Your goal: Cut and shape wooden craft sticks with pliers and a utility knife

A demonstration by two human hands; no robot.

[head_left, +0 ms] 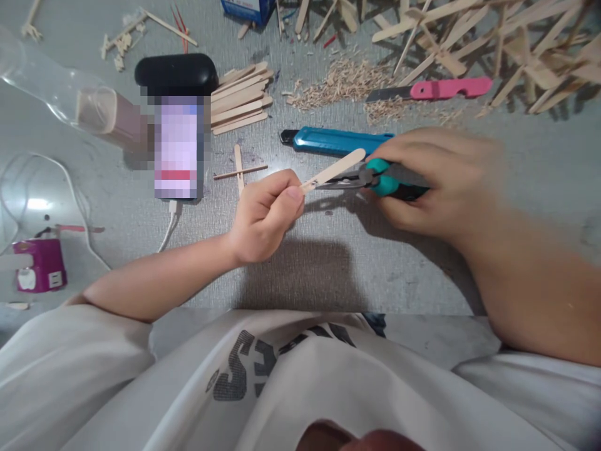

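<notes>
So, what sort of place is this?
Probably a worktable for small woodcraft, though the wider room is out of view. The stacked wooden sticks, heaped wood shavings and pliers suggest it.

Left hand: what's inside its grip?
One end of a wooden stick is in the left hand; the other end sticks out. The grip covers the held end; anything else inside can't be seen.

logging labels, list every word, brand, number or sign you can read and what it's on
"S": dark letter on white cloth shirt; neighbouring letters folded, unclear.
Blue printed box: too small to read.
Rectangular phone with lit screen: pixelated, unreadable.
Purple blocky charger: markings too small.
</notes>
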